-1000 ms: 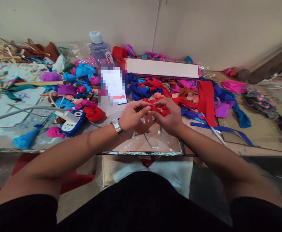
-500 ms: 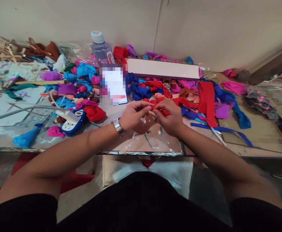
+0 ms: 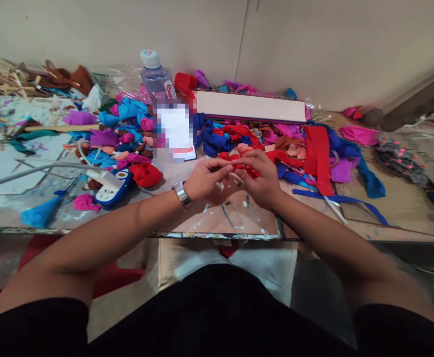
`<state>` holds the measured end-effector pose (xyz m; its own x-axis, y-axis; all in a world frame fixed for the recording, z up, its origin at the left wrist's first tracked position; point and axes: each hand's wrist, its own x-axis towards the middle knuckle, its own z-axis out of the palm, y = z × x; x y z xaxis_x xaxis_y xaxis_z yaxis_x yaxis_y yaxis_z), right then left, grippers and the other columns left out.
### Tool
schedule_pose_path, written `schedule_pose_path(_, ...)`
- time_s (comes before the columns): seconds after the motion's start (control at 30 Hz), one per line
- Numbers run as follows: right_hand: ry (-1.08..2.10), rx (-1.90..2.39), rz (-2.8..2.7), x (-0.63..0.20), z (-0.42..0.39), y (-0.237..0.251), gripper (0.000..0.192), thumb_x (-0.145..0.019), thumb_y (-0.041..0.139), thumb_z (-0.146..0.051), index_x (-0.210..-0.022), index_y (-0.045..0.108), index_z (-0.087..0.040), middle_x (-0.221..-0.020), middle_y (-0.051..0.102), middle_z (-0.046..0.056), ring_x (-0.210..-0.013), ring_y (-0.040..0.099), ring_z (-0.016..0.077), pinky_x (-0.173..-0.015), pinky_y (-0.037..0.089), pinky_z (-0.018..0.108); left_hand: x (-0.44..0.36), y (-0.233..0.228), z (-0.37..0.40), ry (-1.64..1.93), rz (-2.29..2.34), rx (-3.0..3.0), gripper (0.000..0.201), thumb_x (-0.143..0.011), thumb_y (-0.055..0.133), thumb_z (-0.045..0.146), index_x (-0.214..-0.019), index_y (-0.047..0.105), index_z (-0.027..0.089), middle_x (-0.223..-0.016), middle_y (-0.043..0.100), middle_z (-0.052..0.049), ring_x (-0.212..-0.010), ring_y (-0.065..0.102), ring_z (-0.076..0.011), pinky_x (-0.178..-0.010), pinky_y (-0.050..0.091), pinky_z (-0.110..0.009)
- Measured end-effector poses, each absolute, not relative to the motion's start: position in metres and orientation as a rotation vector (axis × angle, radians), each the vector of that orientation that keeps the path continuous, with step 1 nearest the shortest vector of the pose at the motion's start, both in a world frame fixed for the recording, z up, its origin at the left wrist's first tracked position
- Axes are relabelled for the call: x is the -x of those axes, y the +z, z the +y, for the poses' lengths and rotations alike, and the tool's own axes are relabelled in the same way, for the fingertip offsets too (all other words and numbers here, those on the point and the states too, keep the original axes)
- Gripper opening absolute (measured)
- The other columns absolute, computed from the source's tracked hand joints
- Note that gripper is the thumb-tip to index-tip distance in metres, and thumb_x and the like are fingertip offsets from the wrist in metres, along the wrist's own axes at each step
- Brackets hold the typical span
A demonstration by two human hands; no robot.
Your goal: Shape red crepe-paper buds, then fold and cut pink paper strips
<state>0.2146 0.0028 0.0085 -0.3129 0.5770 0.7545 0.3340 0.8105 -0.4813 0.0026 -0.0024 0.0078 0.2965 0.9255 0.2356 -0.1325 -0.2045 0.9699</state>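
Since half a second ago the two hands have barely shifted: they stay together over the near middle of the table (image 3: 395,203), the fingertips meeting at much the same spot.

Head view: the left hand (image 3: 204,179), with a watch (image 3: 181,193) on its wrist, has thumb and forefinger pinched against the fingers of the right hand (image 3: 259,182). Between them sits a small piece of red crepe paper (image 3: 247,171), clamped by the right fingers; most of it is hidden behind the knuckles, so its shape is hard to make out, and whether the left fingertips grip it or only touch it I cannot tell. Small pale scraps (image 3: 220,187) lie on the board just under the hands.

Beyond the hands lies a heap of red, blue and pink paper strips (image 3: 317,148), with a long pale box (image 3: 250,106) behind it. A water bottle (image 3: 156,79) stands at the wall, its lower part covered by a blurred patch. A blue and white device (image 3: 113,186) lies to the left, partly under a white strip
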Motion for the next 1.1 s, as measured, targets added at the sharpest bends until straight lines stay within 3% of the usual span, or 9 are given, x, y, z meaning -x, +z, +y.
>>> schedule_pose_path(0.3, 0.269, 0.657, -1.934, -0.2119, 0.0017, 0.0104, 0.016, -0.102, 0.07, -0.03, -0.115, 0.08, -0.031, -0.106, 0.065, 0.006, -0.105, 0.067, 0.0239, -0.098, 0.058, 0.049, -0.0042, 0.0078, -0.0035, 1.138, 0.744, -1.361, 0.049, -0.08, 0.09, 0.059, -0.104, 0.084, 0.016, -0.082, 0.079, -0.004, -0.062, 0.062, -0.0094, -0.063, 0.05, -0.023)
schedule_pose_path(0.53, 0.28, 0.662, -1.946, -0.2122, 0.0016, 0.0117, 0.012, -0.104, 0.067, -0.03, -0.114, 0.073, -0.028, -0.111, 0.064, 0.007, -0.109, 0.067, 0.0257, -0.1, 0.056, 0.05, -0.0057, 0.0094, -0.0049, 1.113, 0.69, -1.288, 0.047, -0.079, 0.095, 0.048, -0.11, 0.079, 0.016, -0.099, 0.082, -0.008, -0.072, 0.071, -0.0121, -0.064, 0.056, -0.023)
schedule_pose_path(0.9, 0.328, 0.637, -1.97, -0.2121, 0.0008, 0.012, 0.01, -0.105, 0.063, -0.03, -0.113, 0.069, -0.026, -0.113, 0.066, 0.008, -0.111, 0.066, 0.026, -0.1, 0.055, 0.048, -0.0064, 0.0089, -0.005, 1.112, 0.701, -1.311, 0.044, -0.081, 0.093, 0.046, -0.106, 0.072, 0.016, -0.088, 0.075, -0.004, -0.065, 0.064, -0.0089, -0.058, 0.051, -0.021)
schedule_pose_path(1.1, 0.324, 0.647, -1.99, -0.2113, 0.0002, 0.0143, 0.011, -0.105, 0.063, -0.028, -0.113, 0.069, -0.027, -0.112, 0.066, 0.008, -0.11, 0.066, 0.0255, -0.1, 0.055, 0.048, -0.0054, 0.0088, -0.0048, 1.132, 0.778, -1.389, 0.049, -0.082, 0.088, 0.058, -0.102, 0.072, 0.016, -0.083, 0.074, -0.003, -0.064, 0.065, -0.0106, -0.059, 0.052, -0.022)
